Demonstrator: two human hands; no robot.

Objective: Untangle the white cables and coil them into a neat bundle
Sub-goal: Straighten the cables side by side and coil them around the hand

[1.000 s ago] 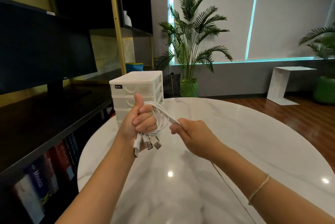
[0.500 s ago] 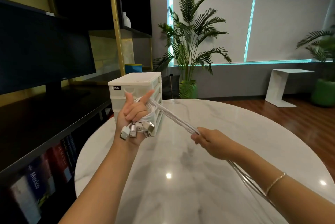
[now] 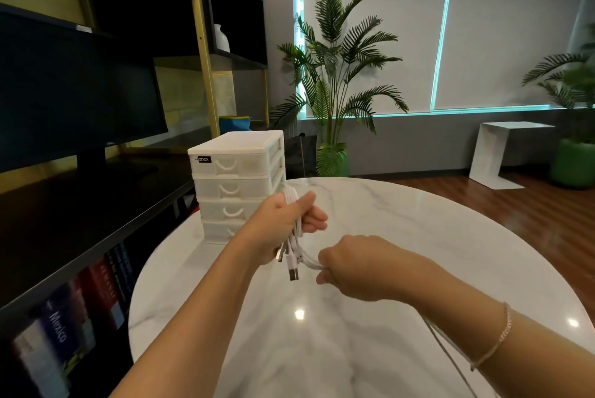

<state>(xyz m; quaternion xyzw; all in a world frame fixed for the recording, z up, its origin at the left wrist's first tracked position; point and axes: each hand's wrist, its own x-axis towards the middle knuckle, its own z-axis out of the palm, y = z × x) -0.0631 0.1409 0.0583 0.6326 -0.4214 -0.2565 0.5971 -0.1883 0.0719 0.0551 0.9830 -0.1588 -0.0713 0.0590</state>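
The white cables [image 3: 292, 201] run as loops through my left hand [image 3: 283, 224], which is closed around them above the round marble table [image 3: 418, 236]. Several USB plugs [image 3: 291, 269] hang below that fist. My right hand [image 3: 357, 265] sits just below and to the right of the left, fingers pinched on the loose strands. The rest of the strands trail under my right forearm and off the table's near edge [image 3: 447, 346].
A white plastic drawer unit [image 3: 236, 185] stands on the table's far left, right behind my left hand. A dark shelf with a monitor [image 3: 74, 92] and books lies to the left. Potted palms and a white side table [image 3: 502, 153] are across the room.
My right hand, stretched out to the right with taut strands half a second ago, has come back in under the left hand. The left hand has closed and turned, plugs hanging down.
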